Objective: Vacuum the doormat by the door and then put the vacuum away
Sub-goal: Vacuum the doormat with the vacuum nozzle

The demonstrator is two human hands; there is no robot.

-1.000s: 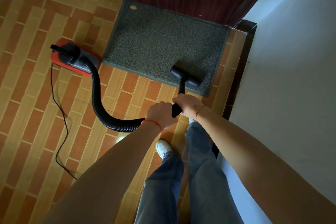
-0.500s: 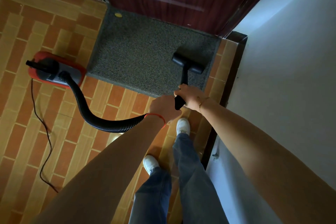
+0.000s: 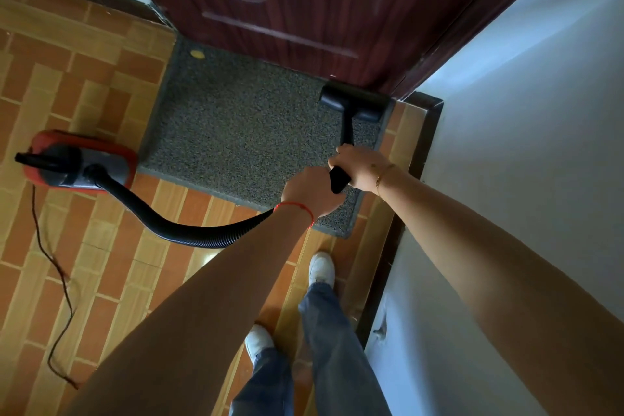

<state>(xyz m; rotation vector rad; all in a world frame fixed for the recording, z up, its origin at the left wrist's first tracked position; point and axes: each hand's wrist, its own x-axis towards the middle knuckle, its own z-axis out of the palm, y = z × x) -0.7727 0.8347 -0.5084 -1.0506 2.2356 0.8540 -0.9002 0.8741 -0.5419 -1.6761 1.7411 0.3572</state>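
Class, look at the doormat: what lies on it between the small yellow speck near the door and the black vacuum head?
In the head view, only bare grey doormat lies between the yellow speck and the vacuum head; nothing else rests on that stretch.

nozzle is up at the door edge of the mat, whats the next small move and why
Probably draw the nozzle back toward the feet, then shift it left for a new strip. It sits at the doormat's far right corner against the door, so it cannot go further, and the mat's left side, with a yellow speck, lies uncovered. Both the left hand and the right hand grip the wand.
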